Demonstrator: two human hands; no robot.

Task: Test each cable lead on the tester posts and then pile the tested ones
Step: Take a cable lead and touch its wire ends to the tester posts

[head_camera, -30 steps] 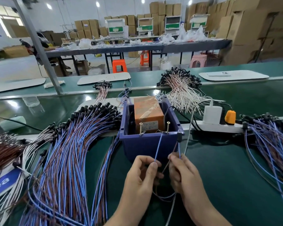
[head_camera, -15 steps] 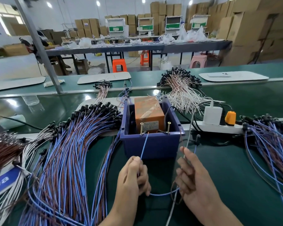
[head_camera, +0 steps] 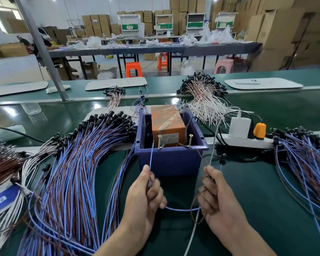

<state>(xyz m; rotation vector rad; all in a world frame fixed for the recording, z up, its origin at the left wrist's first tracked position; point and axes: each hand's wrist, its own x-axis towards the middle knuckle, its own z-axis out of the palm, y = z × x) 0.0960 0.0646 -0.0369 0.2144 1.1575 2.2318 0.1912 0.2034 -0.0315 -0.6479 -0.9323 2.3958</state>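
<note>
A blue bin [head_camera: 171, 159] holds an orange tester box [head_camera: 167, 124], with two brass screw posts, left [head_camera: 159, 142] and right [head_camera: 190, 140], standing on its front rim. My left hand [head_camera: 146, 196] pinches the blue lead [head_camera: 151, 156] of one cable, its tip just left of the left post. My right hand [head_camera: 217, 198] pinches the same cable's brown lead [head_camera: 201, 157], which reaches up toward the right post. The cable loops between both hands, and its black plug [head_camera: 223, 157] sticks up beside my right hand.
A big pile of blue-brown cables [head_camera: 72, 172] lies to the left, another pile of them [head_camera: 307, 163] to the right. White cables [head_camera: 203, 100] lie behind the bin. A white power strip [head_camera: 248, 142] with a charger and an orange plug sits right of the bin.
My hands have moved apart, spreading the two leads. The blue lead's tip shifted from near the right post to beside the left post; my right hand went from open fingers to pinching the brown lead.
</note>
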